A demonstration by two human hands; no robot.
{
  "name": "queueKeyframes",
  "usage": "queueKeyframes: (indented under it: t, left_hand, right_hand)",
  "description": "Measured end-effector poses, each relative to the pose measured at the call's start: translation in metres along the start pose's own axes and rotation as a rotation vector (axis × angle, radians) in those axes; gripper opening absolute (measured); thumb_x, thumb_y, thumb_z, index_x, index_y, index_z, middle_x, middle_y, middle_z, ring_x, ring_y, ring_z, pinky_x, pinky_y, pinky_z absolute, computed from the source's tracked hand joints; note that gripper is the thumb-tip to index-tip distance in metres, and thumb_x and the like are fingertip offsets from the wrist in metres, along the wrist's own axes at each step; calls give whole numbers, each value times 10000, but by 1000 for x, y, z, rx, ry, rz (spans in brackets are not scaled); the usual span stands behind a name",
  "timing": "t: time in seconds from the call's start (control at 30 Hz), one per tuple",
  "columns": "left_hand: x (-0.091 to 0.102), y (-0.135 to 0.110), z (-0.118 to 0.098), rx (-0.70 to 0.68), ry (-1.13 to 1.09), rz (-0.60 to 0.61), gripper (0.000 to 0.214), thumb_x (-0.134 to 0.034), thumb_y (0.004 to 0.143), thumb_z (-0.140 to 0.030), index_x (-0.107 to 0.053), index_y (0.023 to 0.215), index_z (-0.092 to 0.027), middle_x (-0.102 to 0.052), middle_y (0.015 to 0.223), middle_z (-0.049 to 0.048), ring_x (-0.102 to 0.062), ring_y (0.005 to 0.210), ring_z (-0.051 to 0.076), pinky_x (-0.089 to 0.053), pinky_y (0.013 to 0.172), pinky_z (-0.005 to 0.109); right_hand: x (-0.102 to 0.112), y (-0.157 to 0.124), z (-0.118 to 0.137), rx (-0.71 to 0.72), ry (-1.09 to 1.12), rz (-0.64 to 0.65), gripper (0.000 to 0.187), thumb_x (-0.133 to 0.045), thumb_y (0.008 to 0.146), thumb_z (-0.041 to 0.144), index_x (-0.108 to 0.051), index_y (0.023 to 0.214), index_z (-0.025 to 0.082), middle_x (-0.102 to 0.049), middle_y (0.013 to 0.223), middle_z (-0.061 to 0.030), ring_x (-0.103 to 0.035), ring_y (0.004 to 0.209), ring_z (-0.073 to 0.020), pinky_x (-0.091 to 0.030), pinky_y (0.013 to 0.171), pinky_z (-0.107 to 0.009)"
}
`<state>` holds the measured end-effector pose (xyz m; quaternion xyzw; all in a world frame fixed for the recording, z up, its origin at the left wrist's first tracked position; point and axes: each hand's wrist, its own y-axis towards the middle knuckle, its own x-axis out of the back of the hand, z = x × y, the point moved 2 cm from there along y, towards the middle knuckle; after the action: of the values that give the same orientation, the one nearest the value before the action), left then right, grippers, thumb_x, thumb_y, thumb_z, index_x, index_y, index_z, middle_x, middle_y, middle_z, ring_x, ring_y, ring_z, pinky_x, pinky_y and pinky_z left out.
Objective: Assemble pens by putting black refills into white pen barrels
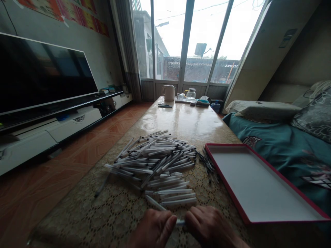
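The left hand (pixel 155 227) and right hand (pixel 207 224) curl their fingers closed around one pen (pixel 180 223) by the near edge of the desk (pixel 98 213). A pile of pens (pixel 160 155) lies beyond, a tray (pixel 258 186) along the right edge.

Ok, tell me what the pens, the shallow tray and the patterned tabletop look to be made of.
Pens: probably plastic; the barrels look pale and translucent.
Shallow tray: likely cardboard, with a matte white inside and thin, straight, red-edged walls.
Tabletop: glossy, mirroring window light; perhaps a vinyl cover, though stone can't be ruled out.
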<state>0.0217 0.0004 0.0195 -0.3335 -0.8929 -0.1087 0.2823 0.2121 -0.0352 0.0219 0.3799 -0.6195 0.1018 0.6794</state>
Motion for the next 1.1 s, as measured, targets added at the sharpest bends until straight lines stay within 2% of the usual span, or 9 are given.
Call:
queueKeyframes:
  t: [0.1, 0.17, 0.33, 0.4, 0.53, 0.67, 0.8, 0.97, 1.1]
  left_hand:
    - [22, -6, 13, 210, -321, -52, 467, -234, 897, -569, -318, 595, -224, -221, 533, -69, -203, 450, 100, -196, 423, 229]
    - [38, -8, 22, 249, -312, -161, 454, -290, 881, -583, -389, 631, -218, -266, 528, -72, -241, 446, 101, -217, 419, 216]
    - [52, 7, 22, 16, 183, -306, 209, -496, 875, -370, -613, 836, -202, -626, 773, 17, -586, 710, 168, -405, 655, 233]
    - [50, 19, 20, -60, 268, -326, 165, -514, 870, -303, -626, 952, -214, -658, 877, 33, -617, 790, 183, -429, 708, 246]
    - [47, 34, 24, -112, 313, -330, 259, -523, 844, -183, -614, 1084, -212, -660, 875, 36, -630, 779, 174, -462, 714, 254]
    - [47, 30, 28, -89, 251, -403, 270, -553, 802, -148, -644, 1050, -207, -660, 839, 34, -632, 763, 179, -474, 714, 274]
    - [36, 22, 20, 26, -124, -441, 185, -591, 805, -244, -675, 957, -182, -661, 789, 41, -606, 656, 158, -474, 621, 260]
    - [7, 27, 4, 201, -862, -255, 316, -749, 678, -341, -697, 919, -144, -655, 672, 25, -493, 452, 83, -364, 407, 180]
    - [0, 32, 6, 191, -1068, -344, 273, -794, 631, -339, -724, 800, -137, -616, 551, -5, -453, 418, 49, -337, 398, 146]
  right_hand:
    - [8, -18, -25, -145, -45, -79, 280, -375, 973, 287, -490, 728, 214, -557, 576, 16, -506, 465, -125, -282, 464, -259]
    - [13, -28, -40, -268, -6, -136, 311, -364, 976, 291, -501, 709, 208, -536, 553, 16, -493, 452, -106, -314, 462, -227]
    - [8, -27, -41, -372, 105, -125, 306, -330, 976, 341, -608, 946, 217, -643, 647, -20, -586, 490, -116, -392, 455, -188]
    - [3, -22, -34, -425, 122, -129, 322, -322, 975, 358, -609, 949, 215, -651, 655, -27, -598, 487, -125, -401, 446, -192]
    - [0, -16, -29, -516, 195, -101, 363, -287, 984, 333, -563, 781, 214, -620, 621, -18, -590, 491, -130, -419, 478, -205]
    - [4, -11, -28, -566, 299, -48, 306, -289, 981, 342, -536, 846, 224, -634, 686, -23, -610, 553, -153, -419, 506, -225]
    - [4, 2, -22, -577, 416, -7, 283, -292, 980, 327, -496, 816, 219, -621, 682, -17, -607, 589, -160, -400, 537, -236]
    - [0, 31, -6, -485, 532, 29, 261, -341, 968, 325, -509, 804, 209, -629, 696, -10, -584, 582, -143, -373, 546, -227]
    - [-3, 43, -2, -451, 598, 4, 273, -390, 953, 349, -539, 783, 196, -641, 720, -18, -587, 615, -140, -369, 564, -224]
